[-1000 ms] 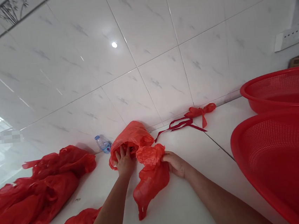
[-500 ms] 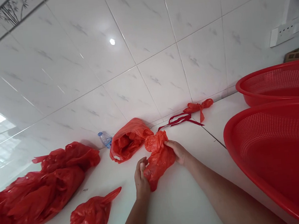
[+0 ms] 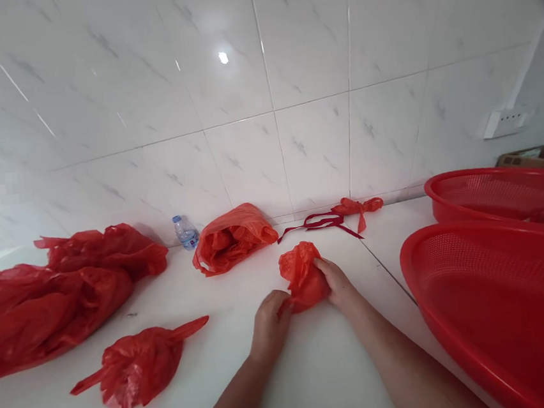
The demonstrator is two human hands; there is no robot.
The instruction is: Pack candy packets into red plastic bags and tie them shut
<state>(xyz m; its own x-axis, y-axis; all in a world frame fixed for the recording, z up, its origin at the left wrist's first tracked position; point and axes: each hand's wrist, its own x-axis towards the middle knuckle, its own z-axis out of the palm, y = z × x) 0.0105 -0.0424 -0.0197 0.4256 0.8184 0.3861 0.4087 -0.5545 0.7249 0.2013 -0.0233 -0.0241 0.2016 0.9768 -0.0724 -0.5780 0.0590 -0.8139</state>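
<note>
And here you are, facing a tiled wall (image 3: 145, 81), with the white tabletop (image 3: 225, 375) running along its foot. Over on your right, the front red basket (image 3: 456, 269) sits just ahead of the rear red basket (image 3: 449, 198). Away left, there's a heap of red bags (image 3: 83, 296)! By the wall, an open red bag (image 3: 242, 218) lies on its side, mouth towards you, and nearer, left of your hands, rests a tied red bag (image 3: 143, 364), two ends sticking out. Centre stage, the crumpled red bag (image 3: 307, 284): your left hand (image 3: 270, 323) pinches its lower edge, your right hand (image 3: 337, 282) grips its right side. Behind it, a dark red ribbon (image 3: 324, 221) trails beside a knotted red strip (image 3: 359, 207), and a small bottle (image 3: 186, 236) stands near the wall.
</note>
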